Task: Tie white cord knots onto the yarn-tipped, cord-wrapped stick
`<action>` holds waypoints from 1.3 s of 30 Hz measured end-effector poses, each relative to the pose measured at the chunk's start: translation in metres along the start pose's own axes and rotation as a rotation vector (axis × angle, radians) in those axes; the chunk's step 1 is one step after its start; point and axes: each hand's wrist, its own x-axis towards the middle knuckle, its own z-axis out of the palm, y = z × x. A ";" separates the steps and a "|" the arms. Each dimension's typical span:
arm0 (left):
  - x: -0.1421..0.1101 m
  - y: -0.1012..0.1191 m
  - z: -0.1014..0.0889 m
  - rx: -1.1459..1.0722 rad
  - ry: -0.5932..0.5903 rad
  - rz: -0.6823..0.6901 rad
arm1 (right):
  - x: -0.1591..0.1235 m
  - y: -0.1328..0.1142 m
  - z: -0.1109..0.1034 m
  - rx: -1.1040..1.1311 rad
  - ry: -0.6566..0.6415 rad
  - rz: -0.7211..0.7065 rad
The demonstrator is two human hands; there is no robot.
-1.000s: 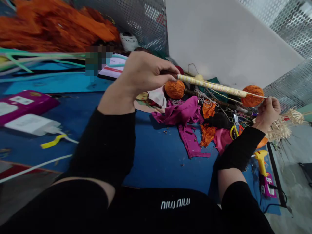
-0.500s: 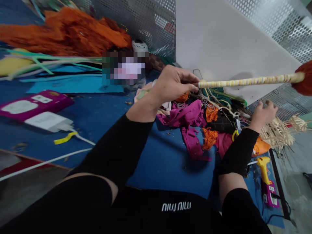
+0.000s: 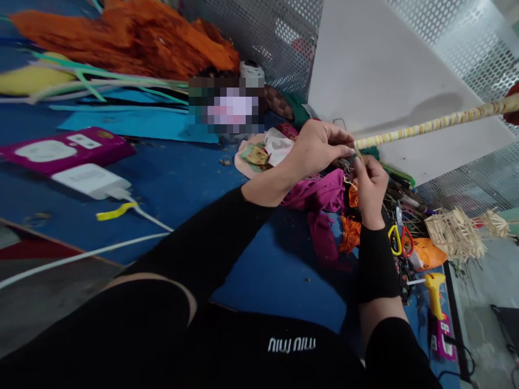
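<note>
My left hand (image 3: 315, 147) grips one end of a long stick (image 3: 430, 125) wrapped in pale yellow and white yarn. The stick slants up to the right, where a dark orange-red piece (image 3: 511, 102) sits at its far end, cut off by the picture edge. Close beside the gripped end, my right hand (image 3: 371, 186) is closed, thumb and fingertips pinched on a thin pale strand of yarn (image 3: 358, 153). Below the hands lie magenta cloth (image 3: 320, 192) and crumpled orange scraps (image 3: 349, 233).
Scissors (image 3: 401, 240) with yellow and red handles, a yellow glue gun (image 3: 435, 294) and a woven straw piece (image 3: 458, 232) lie at right. Orange fabric (image 3: 133, 43), blue sheets (image 3: 138, 127), a purple power strip (image 3: 77, 148) and a white charger (image 3: 91, 181) occupy the left. A white board (image 3: 377, 59) stands behind.
My right hand has come in from the right to the stick's gripped end and closed there. The stick has shifted right and tilts up more at its far end.
</note>
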 end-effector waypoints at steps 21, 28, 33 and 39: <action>0.002 -0.033 0.025 0.041 0.010 0.054 | -0.020 -0.038 0.019 0.226 0.309 -0.032; 0.003 -0.036 0.025 0.110 0.102 0.150 | -0.005 -0.027 0.018 0.432 0.527 0.069; -0.002 -0.034 0.029 0.076 0.107 0.183 | 0.002 -0.012 0.012 0.503 0.437 0.269; -0.011 -0.033 0.036 0.247 0.070 0.204 | 0.004 -0.003 0.005 0.208 0.363 0.317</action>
